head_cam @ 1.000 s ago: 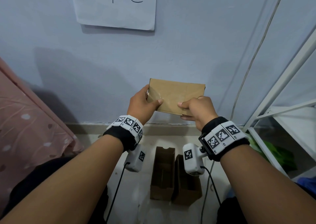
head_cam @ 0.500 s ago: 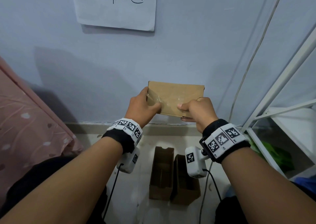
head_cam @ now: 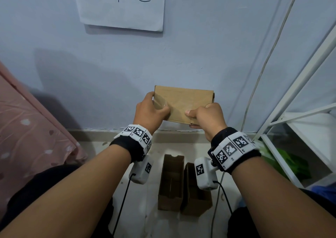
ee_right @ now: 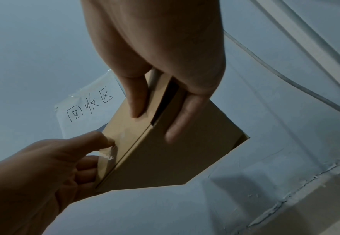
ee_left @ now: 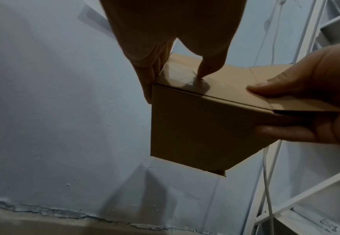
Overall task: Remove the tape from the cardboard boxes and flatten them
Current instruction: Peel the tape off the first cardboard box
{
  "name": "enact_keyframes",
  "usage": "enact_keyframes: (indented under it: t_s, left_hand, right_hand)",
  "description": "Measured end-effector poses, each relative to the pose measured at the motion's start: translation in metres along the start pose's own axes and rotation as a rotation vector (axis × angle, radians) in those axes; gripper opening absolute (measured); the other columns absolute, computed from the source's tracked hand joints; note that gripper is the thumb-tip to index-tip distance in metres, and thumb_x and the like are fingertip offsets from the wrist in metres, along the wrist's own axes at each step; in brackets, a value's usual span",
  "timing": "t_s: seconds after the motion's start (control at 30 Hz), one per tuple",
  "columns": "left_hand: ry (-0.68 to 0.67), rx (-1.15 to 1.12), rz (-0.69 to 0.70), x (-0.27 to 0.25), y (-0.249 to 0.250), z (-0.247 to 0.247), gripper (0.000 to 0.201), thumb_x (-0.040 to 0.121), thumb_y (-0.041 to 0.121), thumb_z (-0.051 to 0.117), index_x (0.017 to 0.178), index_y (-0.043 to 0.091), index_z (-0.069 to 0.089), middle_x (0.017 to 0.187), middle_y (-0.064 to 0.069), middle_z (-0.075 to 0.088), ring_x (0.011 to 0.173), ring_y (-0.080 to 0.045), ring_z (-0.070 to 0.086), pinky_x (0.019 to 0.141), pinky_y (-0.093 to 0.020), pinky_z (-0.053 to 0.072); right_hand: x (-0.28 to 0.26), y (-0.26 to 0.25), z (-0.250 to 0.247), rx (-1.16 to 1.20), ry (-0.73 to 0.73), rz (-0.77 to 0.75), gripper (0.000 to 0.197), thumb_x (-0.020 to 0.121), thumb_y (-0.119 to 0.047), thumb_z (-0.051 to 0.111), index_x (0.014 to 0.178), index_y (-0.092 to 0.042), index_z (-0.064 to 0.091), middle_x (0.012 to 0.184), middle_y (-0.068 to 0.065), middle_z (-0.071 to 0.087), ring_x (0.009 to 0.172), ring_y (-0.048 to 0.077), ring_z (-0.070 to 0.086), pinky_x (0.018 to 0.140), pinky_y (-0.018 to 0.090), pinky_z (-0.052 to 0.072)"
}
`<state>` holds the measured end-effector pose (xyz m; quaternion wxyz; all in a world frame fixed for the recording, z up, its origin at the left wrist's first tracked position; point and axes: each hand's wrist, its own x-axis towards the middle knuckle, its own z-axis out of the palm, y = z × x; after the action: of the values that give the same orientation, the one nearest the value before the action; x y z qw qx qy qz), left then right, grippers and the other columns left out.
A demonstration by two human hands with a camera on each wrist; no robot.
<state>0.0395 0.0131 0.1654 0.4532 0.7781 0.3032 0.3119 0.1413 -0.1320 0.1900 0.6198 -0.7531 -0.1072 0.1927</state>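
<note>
A big pale blue painted wall (head_cam: 200,47) fills the back of the head view. A pink cloth with white spots (head_cam: 31,128) lies at the left side. A white metal rack with thin bars (head_cam: 298,96) stands at the right side, and a thin white cable (head_cam: 261,68) runs down the wall just beside it. A white sheet of paper with black hand-written signs (head_cam: 123,7) is stuck high on the wall.

Two open brown cardboard boxes (head_cam: 171,181) stand side by side on the pale floor (head_cam: 143,207), touching each other, between the person's arms.

A small closed brown cardboard box (head_cam: 187,101) is held up in the air in front of the wall, above the two boxes on the floor. The right hand (head_cam: 209,118) grips the right end of it, with the thumb on the near face and the fingers curled under it. The left hand (head_cam: 151,113) holds the left end, with its fingers behind the box. Its thumb tip presses on a strip of clear shiny tape (ee_left: 182,79) stuck over the left corner of the box. In the left wrist view the tape looks crinkled right where the thumb touches it.
</note>
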Motion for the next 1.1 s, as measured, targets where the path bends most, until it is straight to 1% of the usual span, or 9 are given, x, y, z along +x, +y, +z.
enact_keyframes:
  t_s: [0.17,0.27,0.4,0.57,0.67,0.77,0.9,1.0,1.1]
  left_hand:
    - [-0.021,0.013,0.024,-0.002,-0.001,0.000,0.072,0.072,0.048,0.063,0.140,0.028,0.049,0.108,-0.001,0.070,0.103,-0.023,0.066,0.090,-0.043,0.058]
    - [-0.004,-0.042,0.034,-0.002,0.002,0.000,0.067,0.082,0.039,0.078,0.141,0.024,0.051,0.114,0.006,0.066,0.104,-0.015,0.066,0.094,-0.031,0.055]
    - [0.020,-0.089,0.030,-0.001,0.003,0.000,0.068,0.082,0.032,0.083,0.141,0.020,0.053,0.112,0.005,0.066,0.100,-0.012,0.065,0.089,-0.023,0.051]
    - [-0.017,-0.133,0.013,0.002,-0.001,-0.001,0.065,0.081,0.029,0.083,0.140,0.022,0.055,0.116,0.000,0.071,0.106,-0.016,0.069,0.097,-0.037,0.057]
    - [-0.009,-0.137,0.005,0.002,0.000,-0.001,0.064,0.083,0.024,0.080,0.141,0.020,0.054,0.112,0.000,0.073,0.100,-0.014,0.071,0.094,-0.034,0.058]
    - [0.005,-0.116,0.015,0.000,0.001,0.001,0.062,0.084,0.022,0.078,0.140,0.018,0.053,0.104,0.003,0.074,0.092,-0.009,0.072,0.086,-0.027,0.059]
    - [0.029,-0.076,0.017,0.000,0.004,0.000,0.063,0.077,0.021,0.075,0.136,0.020,0.055,0.097,0.004,0.074,0.090,-0.013,0.071,0.084,-0.030,0.059]
    - [0.048,-0.007,0.056,-0.001,0.007,0.000,0.063,0.072,0.027,0.072,0.133,0.021,0.055,0.093,0.004,0.072,0.088,-0.016,0.067,0.079,-0.030,0.056]
    - [0.057,0.070,0.114,-0.001,0.008,0.000,0.054,0.079,0.026,0.070,0.130,0.019,0.054,0.089,0.003,0.068,0.086,-0.020,0.062,0.077,-0.030,0.052]
  right_hand:
    - [0.001,-0.001,-0.002,0.025,0.004,0.000,0.037,0.081,0.000,0.080,0.111,0.013,0.064,0.110,0.019,0.072,0.092,0.032,0.074,0.074,0.045,0.066]
    - [0.003,-0.002,-0.004,0.030,0.005,-0.013,0.030,0.081,0.000,0.081,0.106,0.006,0.066,0.109,0.016,0.072,0.092,0.030,0.073,0.072,0.042,0.066]
    - [0.005,-0.001,-0.003,0.000,0.023,-0.019,0.034,0.079,-0.002,0.083,0.106,0.008,0.065,0.110,0.017,0.071,0.091,0.031,0.073,0.072,0.044,0.066]
    - [0.006,0.001,-0.005,-0.016,0.018,-0.034,0.033,0.078,-0.004,0.084,0.104,0.007,0.067,0.109,0.017,0.072,0.090,0.030,0.074,0.071,0.043,0.066]
    - [0.007,0.002,-0.007,-0.028,0.019,-0.043,0.031,0.078,-0.004,0.083,0.097,0.010,0.064,0.110,0.020,0.071,0.090,0.031,0.074,0.071,0.044,0.066]
    - [0.007,0.003,-0.006,-0.054,0.021,-0.074,0.029,0.076,-0.006,0.084,0.091,-0.003,0.060,0.110,0.024,0.071,0.091,0.034,0.074,0.070,0.044,0.066]
    - [0.004,0.003,-0.004,-0.030,0.019,-0.062,0.047,0.073,-0.009,0.084,0.103,0.018,0.060,0.108,0.023,0.072,0.088,0.033,0.075,0.070,0.044,0.066]
    - [0.003,0.002,-0.003,0.013,0.010,-0.063,0.043,0.078,-0.005,0.083,0.106,0.020,0.062,0.105,0.022,0.074,0.087,0.031,0.075,0.072,0.044,0.066]
    - [0.001,0.000,-0.003,0.040,0.010,-0.057,0.035,0.081,-0.002,0.081,0.107,0.015,0.065,0.103,0.019,0.075,0.087,0.029,0.076,0.076,0.046,0.066]
